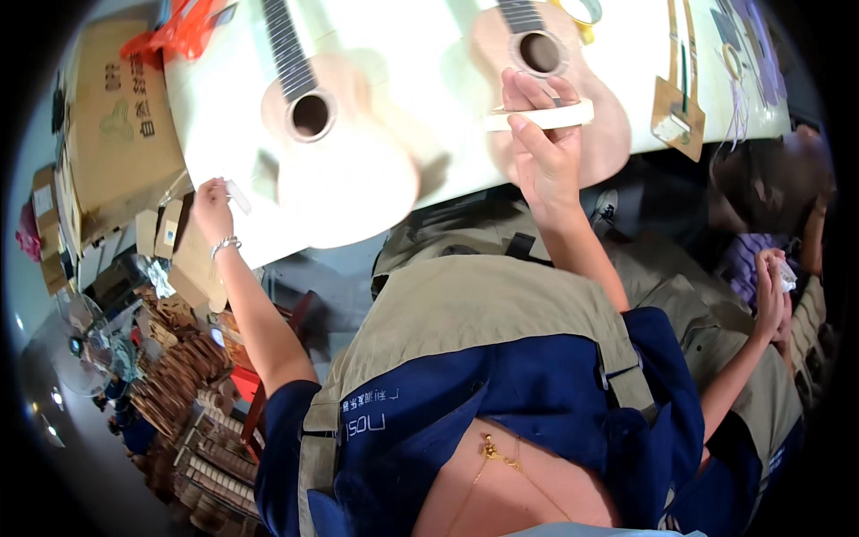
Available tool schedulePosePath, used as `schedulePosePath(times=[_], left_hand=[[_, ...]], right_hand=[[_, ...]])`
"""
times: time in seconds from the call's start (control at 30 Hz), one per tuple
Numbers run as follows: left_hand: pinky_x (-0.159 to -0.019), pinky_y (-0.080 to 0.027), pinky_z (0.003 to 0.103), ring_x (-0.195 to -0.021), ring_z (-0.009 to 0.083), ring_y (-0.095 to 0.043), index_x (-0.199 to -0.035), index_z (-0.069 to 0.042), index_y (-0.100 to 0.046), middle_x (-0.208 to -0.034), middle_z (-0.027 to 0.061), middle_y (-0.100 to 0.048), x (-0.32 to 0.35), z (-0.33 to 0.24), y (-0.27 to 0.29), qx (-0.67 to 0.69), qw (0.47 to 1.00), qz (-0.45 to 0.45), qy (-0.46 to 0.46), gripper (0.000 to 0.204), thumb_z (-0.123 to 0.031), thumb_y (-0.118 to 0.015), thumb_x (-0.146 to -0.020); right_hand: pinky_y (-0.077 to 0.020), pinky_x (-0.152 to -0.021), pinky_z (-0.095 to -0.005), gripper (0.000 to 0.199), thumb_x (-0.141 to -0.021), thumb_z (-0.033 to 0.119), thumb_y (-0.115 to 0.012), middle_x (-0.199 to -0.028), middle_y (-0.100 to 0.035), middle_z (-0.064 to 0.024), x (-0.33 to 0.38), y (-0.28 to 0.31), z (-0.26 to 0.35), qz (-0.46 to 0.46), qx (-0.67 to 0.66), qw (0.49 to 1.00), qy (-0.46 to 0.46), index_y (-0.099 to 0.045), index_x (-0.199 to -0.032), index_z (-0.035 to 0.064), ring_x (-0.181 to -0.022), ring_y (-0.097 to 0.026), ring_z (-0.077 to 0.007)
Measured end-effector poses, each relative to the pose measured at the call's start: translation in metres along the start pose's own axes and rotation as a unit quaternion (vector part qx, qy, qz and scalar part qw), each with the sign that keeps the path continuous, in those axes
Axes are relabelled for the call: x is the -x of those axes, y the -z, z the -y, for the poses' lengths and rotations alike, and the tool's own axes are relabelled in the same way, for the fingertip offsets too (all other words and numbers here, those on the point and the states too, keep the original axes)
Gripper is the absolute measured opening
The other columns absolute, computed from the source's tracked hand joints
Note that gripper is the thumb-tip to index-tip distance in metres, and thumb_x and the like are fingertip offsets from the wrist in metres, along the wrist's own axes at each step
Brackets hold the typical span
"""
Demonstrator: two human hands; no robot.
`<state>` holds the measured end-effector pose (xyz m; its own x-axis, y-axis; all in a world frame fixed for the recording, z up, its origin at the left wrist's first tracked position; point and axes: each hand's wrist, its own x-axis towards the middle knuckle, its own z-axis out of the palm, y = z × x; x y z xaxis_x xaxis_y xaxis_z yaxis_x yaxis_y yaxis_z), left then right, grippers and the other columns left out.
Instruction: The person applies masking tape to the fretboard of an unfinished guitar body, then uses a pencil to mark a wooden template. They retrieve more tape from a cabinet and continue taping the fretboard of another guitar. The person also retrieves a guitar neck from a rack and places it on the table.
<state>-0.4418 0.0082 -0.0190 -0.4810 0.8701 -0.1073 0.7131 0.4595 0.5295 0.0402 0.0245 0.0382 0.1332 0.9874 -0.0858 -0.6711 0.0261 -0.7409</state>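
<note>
My right hand (pixel 548 161) is raised over the table's near edge, gripping a cream roll of masking tape (pixel 573 115) seen edge-on. Behind it lies an unpainted, ukulele-like instrument (pixel 599 134) with a round sound hole, partly covered by my hand and the roll. My left hand (pixel 213 213) is off at the table's left edge, fingers pinched on a short whitish strip (pixel 238 197); whether it is tape I cannot make out. Between my hands a second pale wooden instrument (pixel 344 179) rests with its dark fretboard pointing away; neither hand touches it.
The white table (pixel 420 54) carries a red plastic bag (pixel 183 31), a yellow-edged tape roll (pixel 583 12) and a flat tan piece with long strips (pixel 678 118). A cardboard box (pixel 125 116) stands left, above stacked wooden parts (pixel 183 367). A co-worker's hands (pixel 771 300) hold something white.
</note>
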Motion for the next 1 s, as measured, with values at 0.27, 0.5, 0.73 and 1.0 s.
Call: schedulePosePath(times=[0.27, 0.5, 0.73, 1.0], left_hand=[[-0.085, -0.039, 0.03, -0.093, 0.0164, -0.047, -0.082, -0.006, -0.065, -0.094, 0.0043, -0.049, 0.114, -0.144, -0.023, 0.347, 0.911, 0.093, -0.203, 0.003, -0.007, -0.063, -0.081], [-0.082, -0.036, 0.027, -0.088, 0.0166, -0.044, -0.076, -0.007, -0.066, -0.088, 0.0034, -0.045, 0.147, -0.157, -0.031, 0.47, 0.861, 0.193, -0.032, 0.017, -0.02, -0.076, -0.071], [-0.084, -0.024, 0.036, -0.092, 0.0203, -0.039, -0.067, -0.011, -0.066, -0.087, 0.0007, -0.047, 0.126, -0.114, -0.043, 0.091, 0.987, 0.043, -0.124, 0.018, -0.025, -0.078, -0.066], [-0.072, -0.043, 0.031, -0.089, 0.0169, -0.044, -0.067, -0.005, -0.065, -0.085, 0.0023, -0.048, 0.111, -0.106, -0.063, 0.117, 0.984, 0.021, -0.132, 0.021, -0.018, -0.081, -0.064]], right_hand=[[-0.0373, -0.1, -0.0388, 0.054, -0.078, -0.012, -0.055, -0.116, -0.057, -0.0136, 0.039, -0.088, -0.07, 0.089, -0.042, 0.995, 0.01, -0.035, -0.122, 0.0113, -0.122, -0.044, -0.0305], [-0.0375, -0.099, -0.0414, 0.046, -0.077, -0.012, -0.056, -0.11, -0.061, -0.0139, 0.066, -0.102, -0.087, 0.11, -0.122, 0.986, -0.038, -0.044, -0.117, 0.0068, -0.121, -0.046, -0.0311], [-0.0122, -0.109, -0.0468, 0.035, -0.075, 0.005, -0.064, -0.086, -0.067, 0.0033, 0.043, -0.056, -0.105, 0.132, 0.716, 0.605, 0.322, -0.061, -0.108, 0.0133, -0.089, -0.061, -0.014], [-0.0173, -0.106, -0.0508, 0.046, -0.073, 0.009, -0.066, -0.076, -0.062, 0.004, 0.027, -0.051, -0.128, 0.137, 0.694, 0.627, 0.326, -0.059, -0.117, 0.0206, -0.085, -0.06, -0.0137]])
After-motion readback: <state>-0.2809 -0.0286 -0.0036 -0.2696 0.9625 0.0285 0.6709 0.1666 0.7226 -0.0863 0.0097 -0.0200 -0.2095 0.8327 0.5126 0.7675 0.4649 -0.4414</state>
